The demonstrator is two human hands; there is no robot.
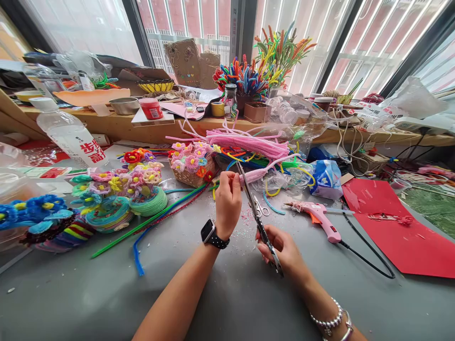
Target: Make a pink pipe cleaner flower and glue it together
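My left hand [229, 201], wearing a black watch, is closed in a pinch with its fingertips at the end of a pink pipe cleaner [254, 175]. My right hand [280, 248] grips a pair of dark-handled scissors [261, 225], fingers around the handles. The blades point up and away, passing close beside my left fingertips and across the pink pipe cleaner. Just beyond lies a thick bundle of pink pipe cleaners [249, 142]. A small pair of white-handled scissors [263, 208] rests on the table behind the blades.
A pink glue gun [318, 215] with a black cord lies to the right, near a red sheet [408, 232]. Pots of fuzzy flowers [110, 213] and a water bottle [71, 132] stand left. Green and blue pipe cleaners [152, 218] cross the grey table. A cluttered ledge [199, 125] runs behind.
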